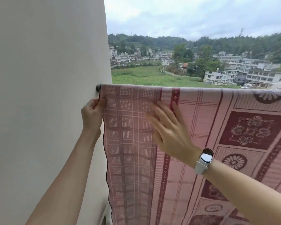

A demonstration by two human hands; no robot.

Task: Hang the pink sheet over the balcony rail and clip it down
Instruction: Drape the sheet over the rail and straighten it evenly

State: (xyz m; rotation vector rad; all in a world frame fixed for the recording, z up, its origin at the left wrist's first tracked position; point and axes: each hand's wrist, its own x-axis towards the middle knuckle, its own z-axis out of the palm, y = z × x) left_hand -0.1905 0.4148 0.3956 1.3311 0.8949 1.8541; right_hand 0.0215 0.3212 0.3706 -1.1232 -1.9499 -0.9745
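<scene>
Left hand (92, 114) was pinched shut on the left side hem of the pink woven sheet with dark red checks and flower medallions (193, 143), just below the rail, thumb and fingers clamped on the edge near the top corner. Right hand (169, 132) was flat and spread, fingers apart, palm toward the cloth face, gripping nothing; motion blur on the fingers, so contact with the cloth could not be told for certain. White-strapped rectangular smartwatch (204, 158) sat on the right wrist.

Sheet hung draped over the dark round metal balcony rail (98, 88), top fold running left to right across the view, long drop pointing straight down past the bottom of frame. Only the left rail end showed, as a dark stub butting the plain off-white plaster wall (47, 78); the rest was covered by cloth. Left hem was dark-edged and slightly wavy, hanging just beside the wall. Fabric looked thin and flat-woven: small dotted squares in a grid at left, striped bands and framed floral panels at right. Left hand was at the sheet's left edge, right hand over the checked part, well below the fold.

Far beyond lay a green field (144, 77), pale multi-storey buildings (250, 75) and wooded hills (234, 44) under cloudy sky.
</scene>
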